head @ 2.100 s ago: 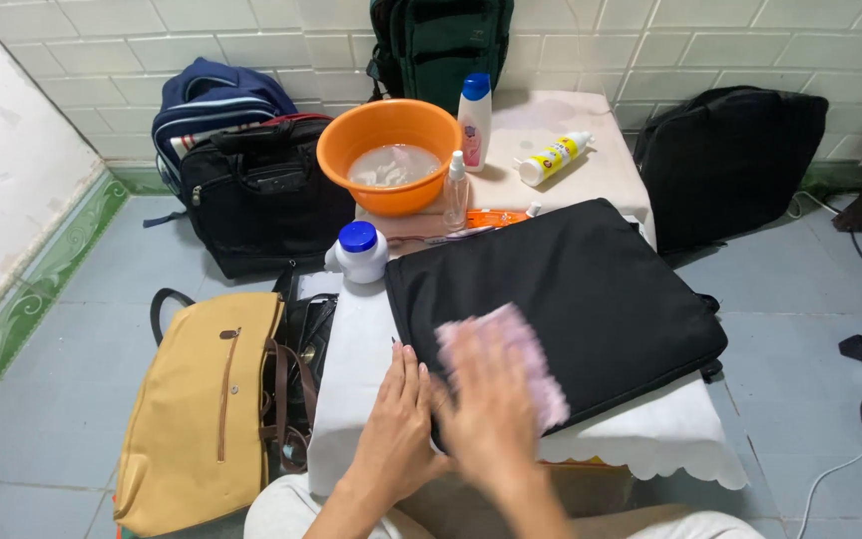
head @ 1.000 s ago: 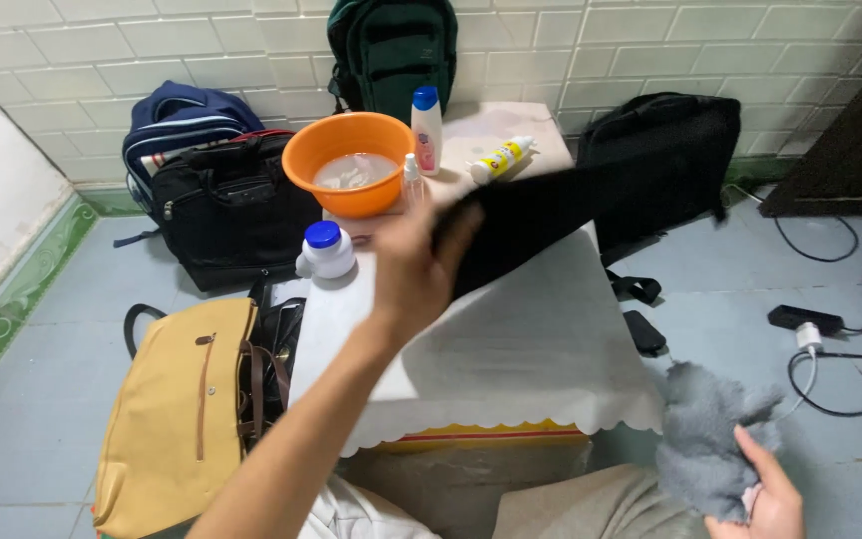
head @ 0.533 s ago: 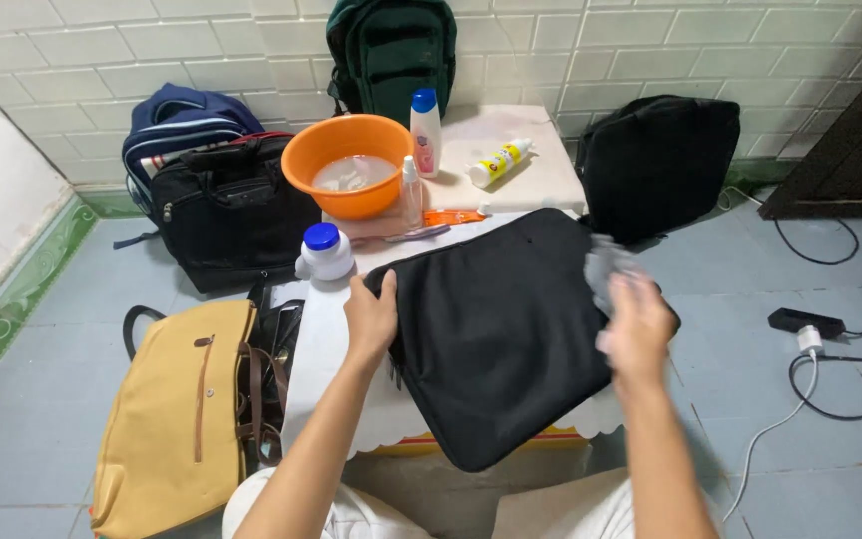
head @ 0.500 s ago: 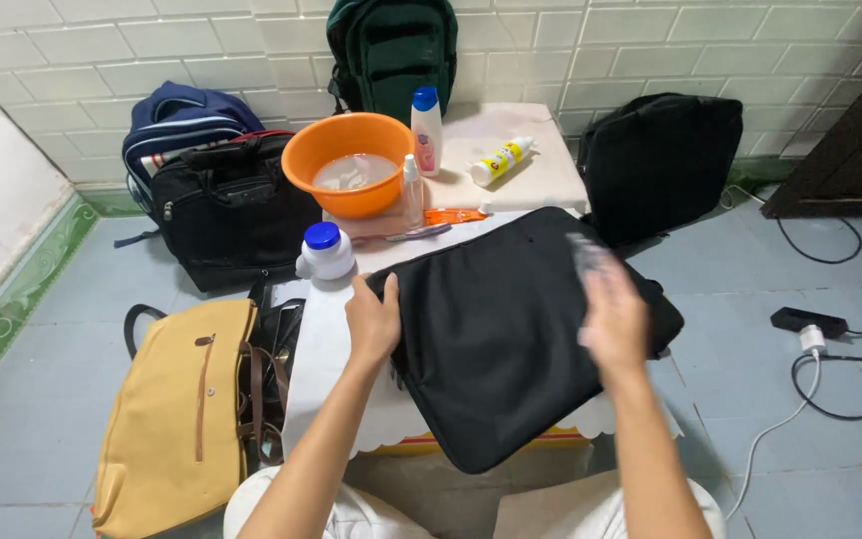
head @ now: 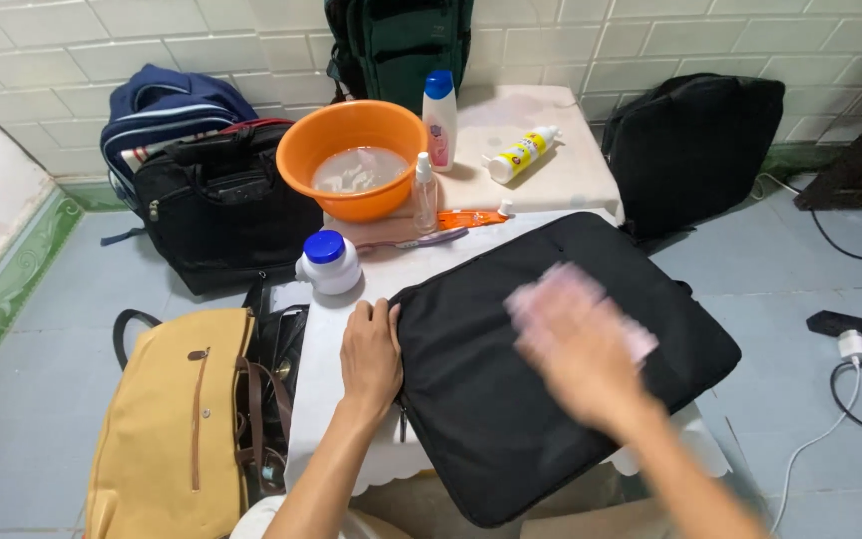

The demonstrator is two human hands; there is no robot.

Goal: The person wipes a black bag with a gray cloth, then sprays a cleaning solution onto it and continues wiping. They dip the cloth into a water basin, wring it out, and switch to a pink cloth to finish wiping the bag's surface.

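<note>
On a white-covered desk [head: 336, 329] lies a black laptop sleeve [head: 561, 359], turned diagonally. Left hand [head: 371, 349] presses flat, fingers open, on the sleeve's edge at nine o'clock, steadying it. Right hand [head: 576, 344], blurred, rests on a pinkish cloth [head: 631, 334] mid-sleeve; its grip cannot be told. Wiping seems underway; further strokes call for steady bracing. At twelve o'clock sits an orange basin [head: 351, 155].
</note>
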